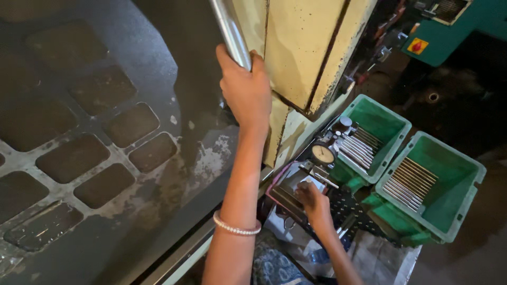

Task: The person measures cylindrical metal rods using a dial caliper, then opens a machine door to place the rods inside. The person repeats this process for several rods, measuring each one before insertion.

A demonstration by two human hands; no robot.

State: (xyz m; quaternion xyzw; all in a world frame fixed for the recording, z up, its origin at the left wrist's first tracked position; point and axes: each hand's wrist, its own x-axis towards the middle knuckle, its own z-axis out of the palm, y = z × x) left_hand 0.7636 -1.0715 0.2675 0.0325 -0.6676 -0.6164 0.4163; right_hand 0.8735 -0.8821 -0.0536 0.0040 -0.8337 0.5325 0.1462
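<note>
Nearest, at the lower middle of the frame, the right hand (312,199) presses down with fingers curled on a small pale piece (311,182) on a gauge fixture; what its fingertips pinch is hidden. Just above stands a round dial gauge (322,154). To the right, two green plastic bins (465,174) hold rows of thin steel rods (409,183). Higher, at upper middle, the left hand (245,87), a bead bracelet (236,228) on its wrist, wraps tight around a shiny metal lever (231,30), cut off at the top edge, beside a chipped cream machine housing (303,47).
</note>
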